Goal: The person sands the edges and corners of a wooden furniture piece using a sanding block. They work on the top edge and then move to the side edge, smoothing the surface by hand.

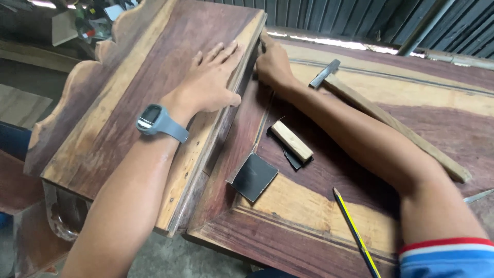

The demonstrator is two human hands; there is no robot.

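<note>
Hands: left flat, fingers spread, on the scalloped board at upper left; right closed at the board's edge, grip contents unclear. Worktop: hammer, wood block, dark sandpaper, pencil at lower right. No containers visible.

I see my left hand lying flat, fingers spread, on a scalloped wooden panel tilted at left; grey watch on that wrist. My right hand is curled at the panel's far right edge; what it pinches, I cannot tell. On the wide wooden counter: hammer at right, small wood block on dark sandpaper, a loose sandpaper sheet nearer, yellow pencil nearest.
</note>
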